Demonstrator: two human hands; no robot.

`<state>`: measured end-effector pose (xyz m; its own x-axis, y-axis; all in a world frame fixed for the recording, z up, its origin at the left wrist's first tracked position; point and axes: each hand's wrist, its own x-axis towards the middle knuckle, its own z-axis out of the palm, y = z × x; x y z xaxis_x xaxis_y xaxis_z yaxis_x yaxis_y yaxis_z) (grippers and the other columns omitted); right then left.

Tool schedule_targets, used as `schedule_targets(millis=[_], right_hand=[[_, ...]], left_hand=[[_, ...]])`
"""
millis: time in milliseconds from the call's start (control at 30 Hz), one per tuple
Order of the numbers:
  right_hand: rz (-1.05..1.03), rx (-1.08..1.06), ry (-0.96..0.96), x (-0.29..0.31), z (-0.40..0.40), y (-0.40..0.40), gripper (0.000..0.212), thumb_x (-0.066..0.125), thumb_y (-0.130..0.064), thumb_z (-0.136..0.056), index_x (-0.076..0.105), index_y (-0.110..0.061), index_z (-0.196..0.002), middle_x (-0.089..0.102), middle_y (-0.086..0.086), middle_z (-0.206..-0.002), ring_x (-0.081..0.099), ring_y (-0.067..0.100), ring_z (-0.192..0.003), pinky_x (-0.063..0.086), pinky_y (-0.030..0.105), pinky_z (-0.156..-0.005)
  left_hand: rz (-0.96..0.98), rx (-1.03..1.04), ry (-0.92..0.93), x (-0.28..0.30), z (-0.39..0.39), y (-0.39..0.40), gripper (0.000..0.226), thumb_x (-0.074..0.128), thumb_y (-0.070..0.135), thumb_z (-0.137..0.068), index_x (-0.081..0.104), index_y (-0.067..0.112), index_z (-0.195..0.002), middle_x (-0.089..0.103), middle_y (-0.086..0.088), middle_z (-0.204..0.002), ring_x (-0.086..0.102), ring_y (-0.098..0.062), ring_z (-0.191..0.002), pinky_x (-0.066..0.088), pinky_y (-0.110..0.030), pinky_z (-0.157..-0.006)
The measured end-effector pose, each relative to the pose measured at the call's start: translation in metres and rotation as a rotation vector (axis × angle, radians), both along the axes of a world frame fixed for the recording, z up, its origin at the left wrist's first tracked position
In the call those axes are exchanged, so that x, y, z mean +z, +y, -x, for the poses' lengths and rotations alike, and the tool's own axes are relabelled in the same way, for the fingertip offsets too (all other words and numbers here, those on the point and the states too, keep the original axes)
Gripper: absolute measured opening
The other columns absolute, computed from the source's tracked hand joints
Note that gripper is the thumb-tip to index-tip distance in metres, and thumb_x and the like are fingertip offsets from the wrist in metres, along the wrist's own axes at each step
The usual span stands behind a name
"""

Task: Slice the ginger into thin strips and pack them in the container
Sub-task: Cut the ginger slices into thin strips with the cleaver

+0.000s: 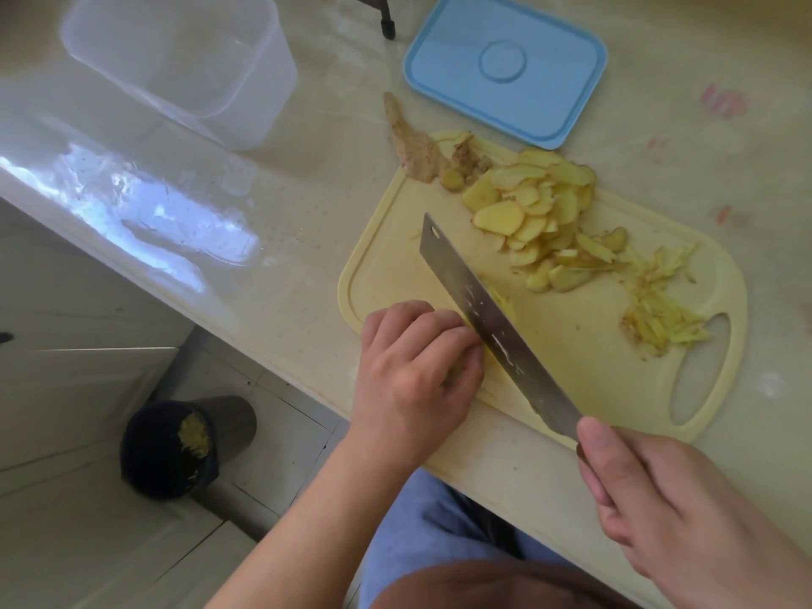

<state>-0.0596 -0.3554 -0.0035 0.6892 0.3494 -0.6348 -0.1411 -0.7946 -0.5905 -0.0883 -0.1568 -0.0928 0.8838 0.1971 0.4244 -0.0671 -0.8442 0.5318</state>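
**Mid-cut: slices going to strips, tub not yet filled**

You were in the strip-cutting step. Your left hand [415, 367] sat curled, knuckles up, pinning a small stack of ginger [501, 301] to the board [571, 345]; most of that stack was hidden under your fingers and behind the blade. Your right hand [668, 507] was wrapped round the handle of the knife [492, 323], thumb lying along its top, with the blade set against your left knuckles and its tip pointing away from you.

Beyond the blade lay a heap of slices [536, 213] not yet cut. Off to the right of the knife, by the board's handle hole, was a small pile of strips [659, 318]. Past the slices lay peel [417, 142].

My judgement: the next move called for short, even cuts, the left fingertips kept tucked and creeping back from the edge. Much slicing remained before packing.

The tub [184, 63] stood well beyond your left hand, with nothing visible in it; its blue lid [505, 68] lay beyond the slices. All rested on a pale, glossy counter [263, 213]. Below your left arm, on a tiled floor, stood a dark bin [175, 446] with yellow scraps.
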Motion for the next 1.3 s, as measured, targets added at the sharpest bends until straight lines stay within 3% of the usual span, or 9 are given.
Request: schedule_targets(millis=[200,367,467,600,700,900,1133,1300], right_hand=[[-0.003,0.025,-0.06,-0.001,0.001,0.004,0.076,0.012,-0.086,-0.073,0.045,-0.016,-0.076,0.048,0.005,-0.052,0.042,0.013,-0.045,0.036,0.036,-0.052],[-0.065,0.038,-0.13,-0.009,-0.015,0.03,0.069,0.018,-0.075,-0.081,0.038,-0.015,-0.054,0.045,-0.002,-0.044,0.04,0.012,-0.041,0.034,0.034,-0.05],[-0.127,-0.025,-0.084,-0.01,-0.022,0.031,0.072,0.021,-0.077,-0.081,0.037,-0.01,-0.06,0.035,-0.002,-0.043,0.031,0.01,-0.039,0.027,0.028,-0.046],[-0.116,-0.05,-0.023,-0.002,-0.015,0.016,0.075,0.021,-0.082,-0.076,0.042,-0.01,-0.071,0.038,0.0,-0.045,0.033,0.008,-0.039,0.027,0.022,-0.045],[-0.087,-0.025,-0.014,0.002,-0.009,0.01,0.075,0.019,-0.084,-0.073,0.046,-0.014,-0.073,0.043,0.0,-0.044,0.037,0.01,-0.039,0.029,0.024,-0.046],[-0.037,0.009,0.002,0.006,-0.002,0.009,0.077,0.016,-0.086,-0.069,0.043,-0.014,-0.072,0.043,0.004,-0.05,0.036,0.01,-0.042,0.032,0.03,-0.051],[-0.033,0.026,-0.001,0.005,0.001,0.01,0.073,0.015,-0.083,-0.07,0.045,-0.016,-0.071,0.046,0.003,-0.049,0.04,0.011,-0.042,0.032,0.03,-0.051],[-0.034,0.027,-0.067,-0.001,0.004,0.017,0.071,0.013,-0.081,-0.073,0.045,-0.018,-0.069,0.047,-0.001,-0.048,0.04,0.012,-0.046,0.036,0.037,-0.055]], left_hand=[[0.042,-0.008,-0.016,-0.003,0.001,0.002,0.007,0.077,0.004,-0.084,0.076,0.008,-0.078,0.073,0.001,-0.084,0.064,-0.023,-0.083,0.048,-0.039,-0.073],[0.071,-0.023,-0.02,-0.004,0.001,0.003,0.007,0.077,0.005,-0.085,0.077,0.009,-0.079,0.073,0.002,-0.084,0.065,-0.023,-0.083,0.049,-0.039,-0.073],[0.14,-0.023,-0.011,0.001,0.002,0.003,0.005,0.078,0.006,-0.083,0.077,0.008,-0.079,0.073,0.001,-0.084,0.065,-0.023,-0.083,0.05,-0.04,-0.074],[0.226,0.012,-0.003,0.009,0.004,0.01,0.007,0.071,0.0,-0.082,0.076,0.003,-0.085,0.072,-0.003,-0.09,0.066,-0.027,-0.088,0.051,-0.043,-0.078],[0.205,0.055,0.039,0.01,0.008,0.015,0.009,0.073,0.004,-0.079,0.076,0.005,-0.086,0.07,-0.003,-0.092,0.064,-0.027,-0.092,0.049,-0.045,-0.08],[0.145,-0.069,0.113,0.005,0.017,0.018,0.013,0.079,0.011,-0.08,0.076,0.01,-0.092,0.069,0.0,-0.095,0.061,-0.025,-0.095,0.047,-0.045,-0.081],[0.057,0.022,0.049,-0.002,0.017,0.014,0.014,0.08,0.028,-0.085,0.078,0.014,-0.082,0.071,0.005,-0.087,0.059,-0.021,-0.088,0.04,-0.038,-0.08],[0.016,0.024,0.022,-0.001,0.019,0.009,0.003,0.079,0.017,-0.086,0.08,0.014,-0.084,0.072,0.005,-0.087,0.058,-0.021,-0.085,0.039,-0.038,-0.078]])
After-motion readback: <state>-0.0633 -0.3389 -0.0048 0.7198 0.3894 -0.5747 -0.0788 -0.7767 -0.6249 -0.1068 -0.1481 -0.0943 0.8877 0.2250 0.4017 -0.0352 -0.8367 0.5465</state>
